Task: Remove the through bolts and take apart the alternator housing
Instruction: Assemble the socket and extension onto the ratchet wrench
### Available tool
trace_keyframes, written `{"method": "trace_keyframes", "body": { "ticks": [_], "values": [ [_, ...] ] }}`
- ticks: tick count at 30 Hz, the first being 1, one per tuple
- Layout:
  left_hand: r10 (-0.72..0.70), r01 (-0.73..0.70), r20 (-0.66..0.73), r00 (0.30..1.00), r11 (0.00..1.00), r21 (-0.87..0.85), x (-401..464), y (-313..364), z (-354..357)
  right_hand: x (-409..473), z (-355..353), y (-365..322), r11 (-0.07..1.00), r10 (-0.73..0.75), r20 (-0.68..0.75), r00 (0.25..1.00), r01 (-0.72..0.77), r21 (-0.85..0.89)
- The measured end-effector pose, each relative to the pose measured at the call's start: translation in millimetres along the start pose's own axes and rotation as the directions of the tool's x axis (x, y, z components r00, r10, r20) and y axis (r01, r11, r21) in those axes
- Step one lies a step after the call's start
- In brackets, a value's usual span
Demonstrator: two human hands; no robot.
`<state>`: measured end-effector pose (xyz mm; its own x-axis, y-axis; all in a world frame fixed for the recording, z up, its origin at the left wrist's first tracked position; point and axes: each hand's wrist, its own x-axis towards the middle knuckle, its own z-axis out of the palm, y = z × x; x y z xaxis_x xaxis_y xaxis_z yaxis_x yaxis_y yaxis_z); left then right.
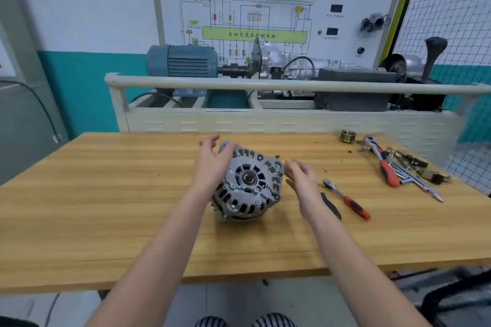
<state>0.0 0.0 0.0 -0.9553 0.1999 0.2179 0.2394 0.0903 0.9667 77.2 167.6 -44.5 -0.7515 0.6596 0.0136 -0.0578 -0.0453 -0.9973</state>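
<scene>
Alternator [248,182] on our wooden counter [106,207], shaft end up, our left hand [212,164] touching its side, our right hand [299,176] just beside — both grips open, fingers loose, small ratchet [346,199] near.

Grey alternator [248,182] on my yellow wood-grain table [106,207].
Right of the alternator I see two red-and-black handled ratchets [350,202], a brassy ring [346,136] beyond them.

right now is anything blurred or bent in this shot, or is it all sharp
Head view: the right hand is motion-smeared, the left hand slightly; the alternator is fairly sharp; the wide lens bows the rail; even lighting, no strong glare.
</scene>
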Motion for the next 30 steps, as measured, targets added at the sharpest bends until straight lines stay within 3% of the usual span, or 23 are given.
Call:
{"method": "trace_keyframes", "body": {
  "ticks": [3,8,13,18,24,30],
  "values": [
    [-0.058,0.056,0.061,0.996,0.998,0.037,11.3,-6.3,12.3,6.3,21.3,1.9,0.982,0.128,0.136,0.982,-0.145,0.119],
    [-0.038,0.034,-0.024,0.999,0.99,-0.136,8.4,-42.9,4.6,11.7,40.7,22.3,0.982,-0.003,0.046,0.999,-0.005,0.189],
    [-0.149,0.115,-0.068,0.987,0.925,-0.362,10.0,-58.5,-14.0,12.2,59.5,8.5,0.991,-0.126,0.107,0.986,0.122,0.045],
    [-0.248,0.16,-0.118,0.962,0.855,-0.493,2.7,-65.3,-13.1,17.4,64.9,-9.1,0.981,-0.154,0.231,0.961,0.176,-0.079],
    [-0.262,0.209,-0.066,0.963,0.878,-0.431,1.8,-67.7,-21.5,13.4,68.8,-11.2,0.992,-0.112,0.322,0.94,0.126,-0.023],
    [-0.202,0.161,-0.077,0.976,0.916,-0.367,-4.5,-61.4,-10.1,13.7,49.0,0.6,0.991,-0.103,0.257,0.961,0.078,0.108]
  ]
}}
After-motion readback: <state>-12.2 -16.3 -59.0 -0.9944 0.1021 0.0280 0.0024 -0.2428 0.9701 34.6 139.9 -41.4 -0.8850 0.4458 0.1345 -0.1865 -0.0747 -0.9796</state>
